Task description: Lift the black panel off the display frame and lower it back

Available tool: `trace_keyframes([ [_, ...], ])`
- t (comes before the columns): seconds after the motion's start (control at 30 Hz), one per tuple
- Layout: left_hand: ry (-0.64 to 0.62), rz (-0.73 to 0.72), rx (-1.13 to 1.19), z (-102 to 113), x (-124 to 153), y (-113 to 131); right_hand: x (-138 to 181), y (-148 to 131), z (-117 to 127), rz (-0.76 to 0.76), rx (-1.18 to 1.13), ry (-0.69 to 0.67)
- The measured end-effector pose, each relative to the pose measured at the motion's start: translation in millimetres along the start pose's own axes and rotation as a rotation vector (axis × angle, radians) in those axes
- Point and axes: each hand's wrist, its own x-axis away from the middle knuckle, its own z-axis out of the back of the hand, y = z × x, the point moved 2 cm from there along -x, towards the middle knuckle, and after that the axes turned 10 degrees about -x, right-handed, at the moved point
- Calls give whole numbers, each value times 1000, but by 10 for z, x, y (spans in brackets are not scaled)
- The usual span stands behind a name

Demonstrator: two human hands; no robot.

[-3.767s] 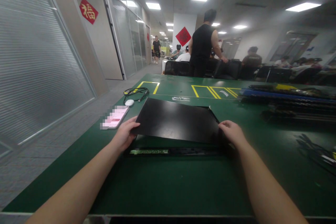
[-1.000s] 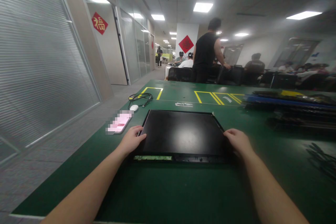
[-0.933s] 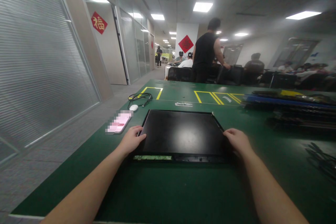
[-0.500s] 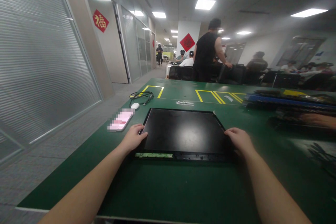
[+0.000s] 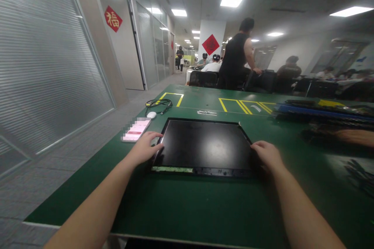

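A flat black screen panel (image 5: 204, 146) lies on the green table (image 5: 187, 206), seated in a dark frame with a green circuit strip (image 5: 172, 169) showing along its near edge. My left hand (image 5: 143, 148) rests at the panel's left edge, fingers curled onto the rim. At the right near corner, my right hand (image 5: 266, 155) grips the panel, its fingers bent over the edge.
A phone (image 5: 136, 130), a white mouse (image 5: 151, 114) and a coiled black cable (image 5: 159, 103) lie left of the panel. Stacked dark panels (image 5: 321, 111) fill the right side, where another person's arm (image 5: 355, 137) reaches in. Yellow floor-style markings (image 5: 242, 105) cross the far table. People stand and sit beyond.
The panel, tilted up at its near edge 3.8 s ago, now lies flat in the frame. Both hands stay at its edges; another person's arm has come in at the right.
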Motion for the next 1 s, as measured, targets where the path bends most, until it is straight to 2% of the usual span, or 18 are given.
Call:
trace_keyframes([
  [0.1, -42, -52, -101, 37, 11, -15, -7, 8, 4, -1, -2, -6],
  [0.27, -113, -146, -98, 63, 42, 5, -9, 26, 2, -51, -14, -25],
  [0.73, -287, -175, -91, 113, 143, 112, 11, -3, 18, -13, -3, -4],
  [1.0, -370, -304, -316, 160, 165, 202, 7, 17, 7, -43, -15, 7],
])
